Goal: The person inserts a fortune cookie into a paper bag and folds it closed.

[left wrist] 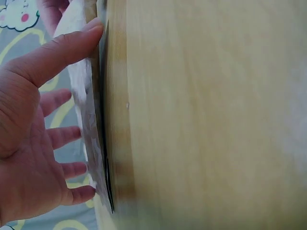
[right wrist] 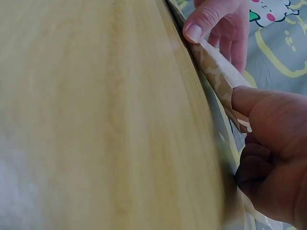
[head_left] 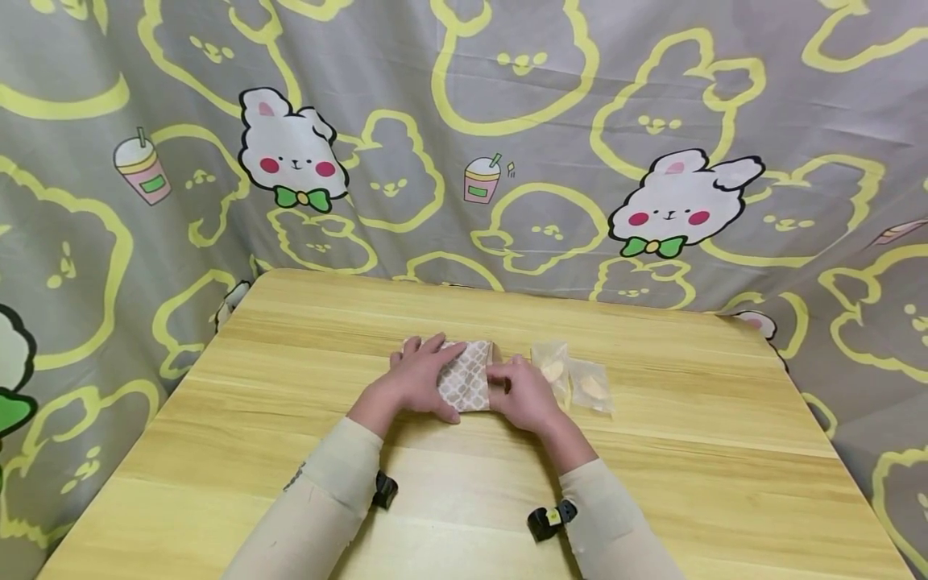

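Note:
A small flat paper packet [head_left: 467, 374] with a white-and-beige lattice pattern lies on the wooden table in the head view. My left hand [head_left: 420, 377] rests across its left part, fingers spread and thumb along the near edge. In the left wrist view the thumb [left wrist: 72, 50] touches the packet's brown-edged side. At the packet's right end, which gapes a little, my right hand [head_left: 524, 393] has its fingers curled, with thumb and forefinger at the edge. The right wrist view shows one digit of the right hand [right wrist: 283, 139] at the mouth of the packet [right wrist: 218, 72]; its tip is hidden.
Two small clear sachets with pale contents lie just right of the right hand: one sachet [head_left: 553, 362] partly behind it, the other sachet [head_left: 590, 387] farther right. The wooden table [head_left: 304, 354] ends at a cartoon-printed curtain [head_left: 406, 193] at the back.

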{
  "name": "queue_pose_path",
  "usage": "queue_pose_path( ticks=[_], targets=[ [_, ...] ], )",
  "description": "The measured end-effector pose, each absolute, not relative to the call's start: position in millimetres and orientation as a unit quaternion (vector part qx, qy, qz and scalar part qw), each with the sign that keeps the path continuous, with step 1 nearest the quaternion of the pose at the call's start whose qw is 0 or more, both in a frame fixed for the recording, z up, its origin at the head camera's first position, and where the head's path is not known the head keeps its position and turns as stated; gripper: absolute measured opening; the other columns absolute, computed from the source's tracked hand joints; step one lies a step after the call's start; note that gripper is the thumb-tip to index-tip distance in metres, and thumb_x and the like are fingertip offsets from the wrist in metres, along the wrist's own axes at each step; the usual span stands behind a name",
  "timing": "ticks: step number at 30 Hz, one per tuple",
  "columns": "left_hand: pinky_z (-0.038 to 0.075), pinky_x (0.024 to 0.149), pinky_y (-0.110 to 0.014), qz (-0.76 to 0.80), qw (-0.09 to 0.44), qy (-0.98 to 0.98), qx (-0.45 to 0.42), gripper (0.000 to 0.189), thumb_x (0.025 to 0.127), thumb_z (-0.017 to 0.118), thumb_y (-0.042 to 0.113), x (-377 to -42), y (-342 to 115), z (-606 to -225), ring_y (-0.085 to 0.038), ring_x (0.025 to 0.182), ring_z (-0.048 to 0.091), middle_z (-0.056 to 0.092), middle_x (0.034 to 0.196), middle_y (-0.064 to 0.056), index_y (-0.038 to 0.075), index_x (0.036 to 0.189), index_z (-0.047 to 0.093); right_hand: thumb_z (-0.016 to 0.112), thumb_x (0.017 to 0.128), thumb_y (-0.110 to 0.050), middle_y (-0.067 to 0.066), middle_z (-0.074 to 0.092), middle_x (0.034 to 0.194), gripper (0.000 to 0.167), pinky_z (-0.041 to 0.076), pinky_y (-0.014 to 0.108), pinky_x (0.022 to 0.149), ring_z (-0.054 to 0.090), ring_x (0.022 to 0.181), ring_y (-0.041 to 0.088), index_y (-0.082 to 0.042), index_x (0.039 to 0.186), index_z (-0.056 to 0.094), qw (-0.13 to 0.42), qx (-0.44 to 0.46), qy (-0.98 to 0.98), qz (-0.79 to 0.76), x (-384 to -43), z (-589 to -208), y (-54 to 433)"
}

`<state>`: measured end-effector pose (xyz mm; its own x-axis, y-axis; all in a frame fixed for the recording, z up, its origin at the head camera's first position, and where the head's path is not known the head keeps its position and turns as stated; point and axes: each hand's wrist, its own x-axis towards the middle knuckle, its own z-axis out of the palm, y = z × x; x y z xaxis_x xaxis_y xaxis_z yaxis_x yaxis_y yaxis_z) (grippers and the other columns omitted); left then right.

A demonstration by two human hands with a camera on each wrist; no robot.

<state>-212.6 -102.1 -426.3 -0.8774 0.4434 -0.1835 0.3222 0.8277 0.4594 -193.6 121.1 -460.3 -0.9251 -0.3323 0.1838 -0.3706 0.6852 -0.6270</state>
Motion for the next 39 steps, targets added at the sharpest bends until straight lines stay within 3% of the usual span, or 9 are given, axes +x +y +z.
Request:
queue_pose_path(
  ticks=[8, 13, 19, 25, 30, 32, 39],
  targets=[
    [0.018, 0.105, -0.067, 0.225, 0.141, 0.942, 0.206, 0.118, 0.06, 0.095, 0.042, -212, -100, -427, -0.044, 0.141, 0.016, 0.024, 0.161, -0.012, 0.033, 0.158, 0.031, 0.083, 0.069, 0.0, 0.007, 0.05, 0.086, 0.058, 0.04, 0.034, 0.066, 0.044, 0.076, 0.018, -0.008, 0.125, 0.072, 0.0, 0.184, -0.901, 0.393, -193, -462, 123],
    [0.022, 0.101, -0.063, 0.232, 0.135, 0.94, 0.209, 0.117, 0.061, 0.094, 0.043, -214, -99, -428, -0.041, 0.137, 0.022, 0.031, 0.157, -0.011, 0.032, 0.158, 0.031, 0.085, 0.073, -0.005, 0.008, 0.051, 0.087, 0.062, 0.041, 0.033, 0.067, 0.046, 0.077, 0.02, -0.007, 0.132, 0.067, -0.005, 0.197, -0.895, 0.4, -194, -462, 124],
    [0.027, 0.097, -0.058, 0.235, 0.119, 0.943, 0.205, 0.115, 0.06, 0.092, 0.043, -216, -99, -429, -0.037, 0.132, 0.028, 0.039, 0.149, -0.007, 0.03, 0.158, 0.033, 0.088, 0.074, -0.017, 0.007, 0.06, 0.095, 0.067, 0.042, 0.036, 0.067, 0.048, 0.078, 0.02, -0.013, 0.137, 0.064, 0.028, 0.186, -0.905, 0.382, -194, -456, 129],
    [0.028, 0.097, -0.061, 0.231, 0.112, 0.947, 0.195, 0.112, 0.06, 0.093, 0.044, -217, -101, -429, -0.037, 0.133, 0.028, 0.042, 0.147, -0.007, 0.03, 0.156, 0.037, 0.081, 0.085, -0.029, 0.006, 0.068, 0.105, 0.057, 0.041, 0.038, 0.067, 0.049, 0.079, 0.023, -0.016, 0.138, 0.063, 0.038, 0.174, -0.916, 0.358, -194, -455, 133],
    [0.028, 0.098, -0.063, 0.23, 0.105, 0.948, 0.193, 0.109, 0.06, 0.092, 0.045, -217, -101, -429, -0.037, 0.133, 0.028, 0.043, 0.145, -0.007, 0.029, 0.154, 0.04, 0.074, 0.091, -0.036, 0.009, 0.068, 0.119, 0.05, 0.048, 0.046, 0.086, 0.06, 0.099, 0.026, -0.012, 0.134, 0.066, 0.03, 0.154, -0.921, 0.357, -194, -453, 135],
    [0.028, 0.098, -0.062, 0.228, 0.105, 0.949, 0.191, 0.11, 0.059, 0.093, 0.046, -217, -101, -430, -0.036, 0.133, 0.028, 0.043, 0.145, -0.007, 0.029, 0.154, 0.04, 0.073, 0.092, -0.037, 0.009, 0.067, 0.124, 0.049, 0.047, 0.048, 0.093, 0.06, 0.108, 0.028, -0.012, 0.133, 0.067, 0.026, 0.149, -0.92, 0.361, -193, -452, 136],
    [0.029, 0.096, -0.058, 0.228, 0.105, 0.95, 0.188, 0.111, 0.057, 0.094, 0.045, -216, -100, -430, -0.035, 0.131, 0.03, 0.044, 0.143, -0.005, 0.03, 0.154, 0.041, 0.075, 0.091, -0.031, 0.007, 0.064, 0.129, 0.048, 0.046, 0.049, 0.096, 0.058, 0.117, 0.03, -0.012, 0.134, 0.066, 0.017, 0.156, -0.899, 0.408, -186, -441, 142]
  ],
)
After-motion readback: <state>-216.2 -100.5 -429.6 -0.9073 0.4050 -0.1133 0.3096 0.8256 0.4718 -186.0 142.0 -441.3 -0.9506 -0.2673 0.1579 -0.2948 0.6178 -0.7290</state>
